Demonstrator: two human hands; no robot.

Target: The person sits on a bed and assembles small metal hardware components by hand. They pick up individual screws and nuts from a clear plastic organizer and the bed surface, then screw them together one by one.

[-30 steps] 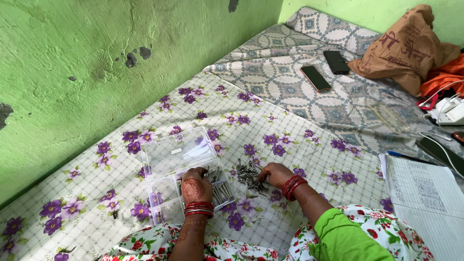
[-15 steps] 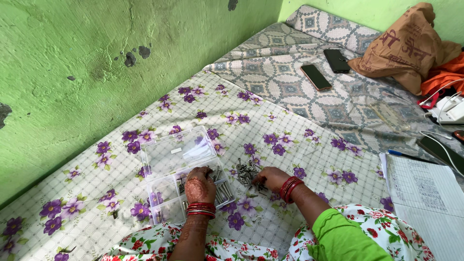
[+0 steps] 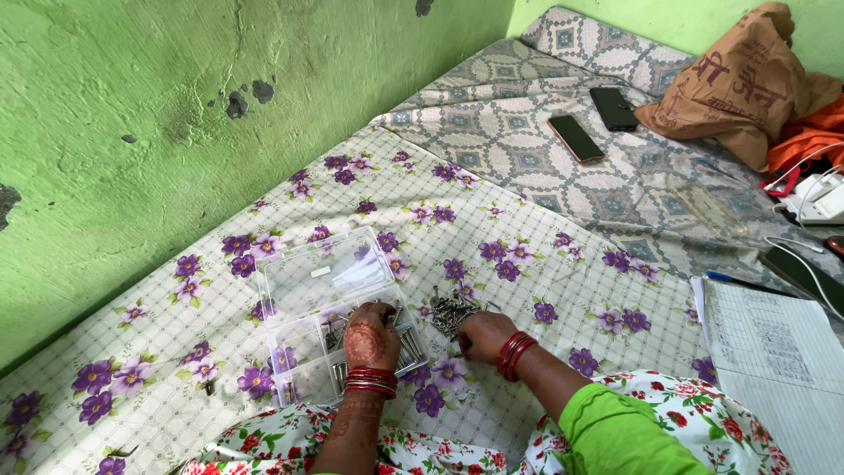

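Since a second ago, the right hand (image 3: pixel 482 335) has drawn back from the far side of the loose screw pile (image 3: pixel 453 310) to its near edge, closer to the body. Its fingers are curled down at that edge, seemingly pinching a screw, though the hand hides it, so whether anything is held cannot be told. The left hand (image 3: pixel 371 335) has stayed put, bent over the right compartment of the clear plastic organiser box (image 3: pixel 327 310), fingertips among the long screws (image 3: pixel 408 345) lying there; what it grips, if anything, is hidden too.

Just left of the right hand, a narrow strip of cloth separates the pile from the box's right wall. The box's open lid leans away beyond the left hand, toward the green wall (image 3: pixel 132 132).

Everything rests on a floral sheet (image 3: pixel 527 264) with purple flowers, bare cloth lying open beyond the pile and to its right. Further right, an open notebook (image 3: pixel 774 352) lies at the sheet's edge. Well beyond, two phones (image 3: pixel 593 123) and a brown bag (image 3: pixel 738 84) sit on patterned bedding.
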